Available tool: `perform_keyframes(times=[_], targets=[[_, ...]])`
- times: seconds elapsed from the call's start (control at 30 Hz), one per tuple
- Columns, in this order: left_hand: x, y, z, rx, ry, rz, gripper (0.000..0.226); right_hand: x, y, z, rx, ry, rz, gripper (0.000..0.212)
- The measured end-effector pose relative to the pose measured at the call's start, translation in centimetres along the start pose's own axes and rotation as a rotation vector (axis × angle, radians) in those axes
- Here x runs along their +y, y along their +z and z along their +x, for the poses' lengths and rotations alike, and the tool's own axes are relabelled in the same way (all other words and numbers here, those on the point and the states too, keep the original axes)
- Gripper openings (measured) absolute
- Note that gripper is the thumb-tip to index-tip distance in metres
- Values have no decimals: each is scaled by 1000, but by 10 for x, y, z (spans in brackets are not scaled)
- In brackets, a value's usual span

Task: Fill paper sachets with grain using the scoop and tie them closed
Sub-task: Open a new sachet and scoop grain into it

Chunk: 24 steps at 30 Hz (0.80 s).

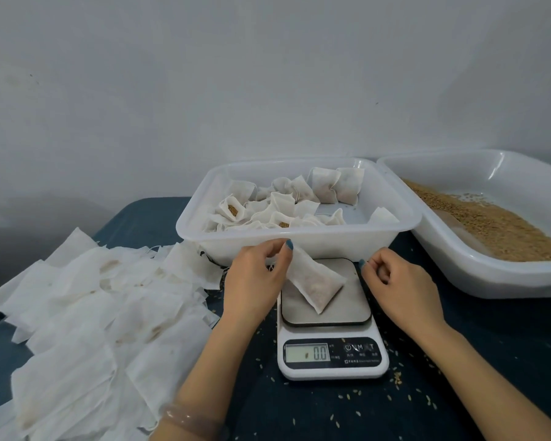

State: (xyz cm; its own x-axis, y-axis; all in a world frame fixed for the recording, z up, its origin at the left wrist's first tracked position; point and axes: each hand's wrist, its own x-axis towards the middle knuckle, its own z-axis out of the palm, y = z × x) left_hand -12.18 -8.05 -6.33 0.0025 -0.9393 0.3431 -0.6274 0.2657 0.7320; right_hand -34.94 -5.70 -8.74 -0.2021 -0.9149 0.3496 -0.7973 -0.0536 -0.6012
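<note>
My left hand [255,281] pinches the top end of a filled white paper sachet [315,283] between thumb and fingers. The sachet slants down to the right over the steel plate of a white kitchen scale [331,358], whose display reads 0.0. My right hand [398,281] hovers by the plate's right edge with its fingers curled; I see nothing in it. Brown grain [490,227] lies in a large white tub [506,281] at the right. No scoop is in view.
A white tray [299,243] behind the scale holds several filled sachets, some with open tops. A heap of empty flat sachets [93,313] covers the left of the dark blue table [490,361]. Loose grains are scattered around the scale. A pale wall stands behind.
</note>
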Motion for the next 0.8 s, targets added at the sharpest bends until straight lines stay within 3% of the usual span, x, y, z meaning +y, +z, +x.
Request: perform_keyframes(times=[0.3, 0.8], targets=[[-5, -5, 3, 43, -68, 75, 27, 0, 1, -1, -7, -20, -35, 24], [-2, -6, 2, 8, -21, 90, 22, 0, 0, -2, -5, -23, -55, 23]])
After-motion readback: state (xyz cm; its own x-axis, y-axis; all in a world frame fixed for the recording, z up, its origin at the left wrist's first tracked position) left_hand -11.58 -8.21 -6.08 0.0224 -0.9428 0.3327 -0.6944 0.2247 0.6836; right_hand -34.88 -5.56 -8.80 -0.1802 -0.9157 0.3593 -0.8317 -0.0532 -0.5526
